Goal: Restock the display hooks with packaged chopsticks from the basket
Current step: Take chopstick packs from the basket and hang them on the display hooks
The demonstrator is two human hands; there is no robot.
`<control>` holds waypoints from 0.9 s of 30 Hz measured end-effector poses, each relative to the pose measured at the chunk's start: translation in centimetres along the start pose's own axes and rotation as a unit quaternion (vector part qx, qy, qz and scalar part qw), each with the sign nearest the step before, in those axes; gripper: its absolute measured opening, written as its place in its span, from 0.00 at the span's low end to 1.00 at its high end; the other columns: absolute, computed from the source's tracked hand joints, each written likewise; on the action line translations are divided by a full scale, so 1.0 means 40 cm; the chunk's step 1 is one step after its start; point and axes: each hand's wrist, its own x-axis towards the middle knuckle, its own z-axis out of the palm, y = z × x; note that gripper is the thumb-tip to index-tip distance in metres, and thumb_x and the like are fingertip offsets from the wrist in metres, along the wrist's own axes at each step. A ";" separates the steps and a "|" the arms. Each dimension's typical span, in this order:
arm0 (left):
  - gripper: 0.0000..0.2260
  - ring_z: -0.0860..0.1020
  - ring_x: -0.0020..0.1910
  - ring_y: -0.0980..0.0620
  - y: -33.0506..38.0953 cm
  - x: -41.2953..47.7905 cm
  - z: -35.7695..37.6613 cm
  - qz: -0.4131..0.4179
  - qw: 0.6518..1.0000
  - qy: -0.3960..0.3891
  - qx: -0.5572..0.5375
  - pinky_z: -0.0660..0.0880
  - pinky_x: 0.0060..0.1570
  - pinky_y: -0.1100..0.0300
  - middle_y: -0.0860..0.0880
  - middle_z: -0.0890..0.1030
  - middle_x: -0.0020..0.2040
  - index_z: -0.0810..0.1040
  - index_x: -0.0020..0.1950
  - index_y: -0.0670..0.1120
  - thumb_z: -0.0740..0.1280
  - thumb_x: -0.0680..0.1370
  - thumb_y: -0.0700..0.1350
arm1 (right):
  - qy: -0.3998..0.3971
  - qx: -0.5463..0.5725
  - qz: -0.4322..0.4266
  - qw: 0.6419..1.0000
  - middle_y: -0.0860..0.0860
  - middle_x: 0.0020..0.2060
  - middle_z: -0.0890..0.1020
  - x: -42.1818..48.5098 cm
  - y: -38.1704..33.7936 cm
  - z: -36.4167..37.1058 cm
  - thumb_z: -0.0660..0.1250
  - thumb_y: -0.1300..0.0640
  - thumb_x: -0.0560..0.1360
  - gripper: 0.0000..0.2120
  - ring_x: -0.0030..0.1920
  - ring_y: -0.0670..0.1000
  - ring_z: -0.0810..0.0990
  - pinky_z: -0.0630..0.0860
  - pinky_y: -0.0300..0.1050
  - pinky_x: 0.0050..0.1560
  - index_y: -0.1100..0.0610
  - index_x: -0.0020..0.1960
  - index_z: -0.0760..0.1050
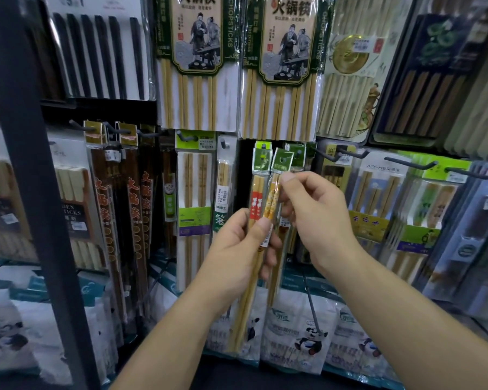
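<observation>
Bamboo chopstick packet — green header card, yellow-orange printed band.

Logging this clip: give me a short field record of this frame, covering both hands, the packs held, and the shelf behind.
left hand: grips two narrow packs midway, thumb in front
right hand: pinches the yellow-patterned pack near its top
header card: green, tilted, hole visible, on no hook
red-patterned pack: upright beside it; whether hooked, cannot tell
behind: hanging chopstick packs on display hooks
basket: not in view
</observation>
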 end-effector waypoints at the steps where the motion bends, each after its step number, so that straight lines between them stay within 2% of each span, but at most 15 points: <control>1: 0.06 0.79 0.32 0.53 0.000 0.000 0.001 0.003 1.000 -0.005 0.003 0.75 0.28 0.61 0.48 0.83 0.40 0.81 0.53 0.51 0.64 0.81 0.50 | -0.005 -0.004 -0.011 1.000 0.44 0.30 0.78 -0.002 -0.005 0.001 0.67 0.53 0.82 0.10 0.32 0.42 0.75 0.73 0.35 0.34 0.56 0.44 0.81; 5: 0.09 0.82 0.35 0.50 0.006 -0.003 0.006 0.003 1.000 -0.010 -0.008 0.78 0.30 0.60 0.46 0.84 0.42 0.79 0.59 0.48 0.64 0.83 0.49 | -0.002 0.012 -0.019 1.000 0.46 0.30 0.77 -0.005 -0.017 0.001 0.67 0.55 0.82 0.09 0.31 0.42 0.75 0.73 0.35 0.33 0.57 0.45 0.81; 8: 0.09 0.82 0.34 0.50 0.008 -0.007 0.016 0.003 1.000 -0.010 -0.016 0.79 0.31 0.59 0.46 0.84 0.41 0.80 0.58 0.49 0.66 0.82 0.51 | 0.005 0.033 -0.017 0.999 0.46 0.30 0.77 -0.002 -0.022 0.002 0.67 0.56 0.82 0.08 0.30 0.41 0.75 0.72 0.34 0.30 0.57 0.45 0.80; 11: 0.09 0.86 0.42 0.46 0.006 -0.008 0.025 0.001 0.999 0.005 -0.035 0.83 0.36 0.55 0.43 0.85 0.46 0.82 0.53 0.52 0.67 0.79 0.54 | 0.021 0.021 -0.021 0.999 0.46 0.30 0.76 0.006 -0.021 0.000 0.66 0.55 0.82 0.11 0.30 0.42 0.74 0.73 0.35 0.31 0.55 0.41 0.80; 13: 0.11 0.86 0.48 0.45 0.004 -0.007 0.026 -0.003 0.999 0.024 -0.028 0.84 0.41 0.53 0.41 0.85 0.51 0.83 0.53 0.50 0.67 0.79 0.55 | 0.044 0.025 -0.013 0.999 0.47 0.29 0.75 0.015 -0.022 -0.003 0.65 0.54 0.82 0.15 0.30 0.44 0.73 0.72 0.37 0.31 0.53 0.37 0.79; 14: 0.12 0.86 0.48 0.46 0.003 -0.006 0.024 -0.004 0.999 0.034 -0.020 0.84 0.42 0.54 0.41 0.85 0.51 0.82 0.52 0.48 0.66 0.79 0.55 | 0.055 0.030 -0.010 0.998 0.46 0.28 0.74 0.020 -0.023 -0.003 0.65 0.54 0.83 0.16 0.30 0.44 0.72 0.71 0.38 0.31 0.52 0.36 0.79; 17: 0.11 0.85 0.46 0.53 0.002 0.000 0.016 -0.006 0.998 0.068 0.002 0.83 0.42 0.58 0.50 0.86 0.45 0.82 0.49 0.47 0.64 0.81 0.52 | 0.079 0.025 -0.010 0.996 0.49 0.28 0.70 0.031 -0.025 -0.005 0.66 0.53 0.82 0.18 0.30 0.47 0.68 0.68 0.41 0.32 0.52 0.34 0.76; 21: 0.12 0.81 0.40 0.54 0.002 0.004 0.006 0.001 0.995 0.100 0.025 0.80 0.38 0.59 0.51 0.81 0.41 0.83 0.45 0.51 0.63 0.85 0.48 | 0.098 0.007 -0.011 0.995 0.49 0.27 0.67 0.040 -0.023 -0.002 0.66 0.51 0.82 0.20 0.29 0.47 0.65 0.66 0.37 0.30 0.53 0.32 0.73; 24: 0.14 0.77 0.38 0.56 0.006 0.004 0.000 0.010 0.992 0.105 0.064 0.78 0.36 0.61 0.54 0.78 0.38 0.83 0.44 0.53 0.62 0.86 0.48 | 0.105 0.002 -0.003 0.994 0.46 0.25 0.67 0.048 -0.020 0.002 0.66 0.52 0.82 0.19 0.28 0.46 0.65 0.66 0.35 0.28 0.58 0.34 0.73; 27: 0.14 0.76 0.36 0.57 0.010 0.001 0.001 0.011 0.992 0.100 0.074 0.76 0.35 0.62 0.55 0.77 0.36 0.84 0.44 0.56 0.62 0.85 0.50 | 0.113 0.003 -0.005 0.994 0.48 0.26 0.66 0.056 -0.015 0.004 0.66 0.51 0.82 0.20 0.29 0.47 0.65 0.66 0.35 0.28 0.64 0.37 0.72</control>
